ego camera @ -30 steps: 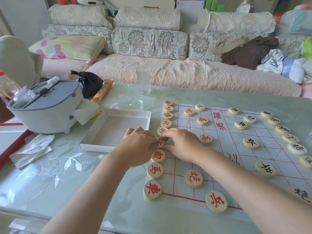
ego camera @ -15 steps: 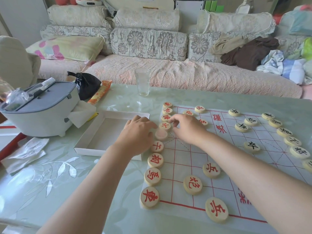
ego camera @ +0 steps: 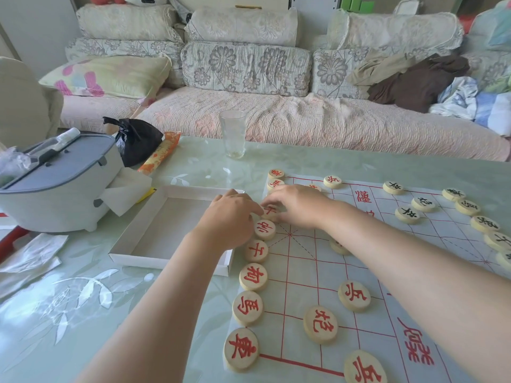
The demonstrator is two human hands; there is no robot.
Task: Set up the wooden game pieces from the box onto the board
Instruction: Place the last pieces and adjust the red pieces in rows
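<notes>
The board, a sheet with a red grid, lies on the right of the bench. A column of red pieces runs up the board's left edge from its near corner, with others further in. Midway up that edge both hands meet over one small piece. The right hand curls its fingers down round it, pinching it. The left hand has bent fingers, its index tip touching the piece's edge; whether it grips I cannot tell. The white box lies just left of the board, the left forearm crossing its near right corner. Black pieces line the board's right side. A glass stands near the bench's far edge, and a grey appliance and a black bag are at the left edge.
</notes>
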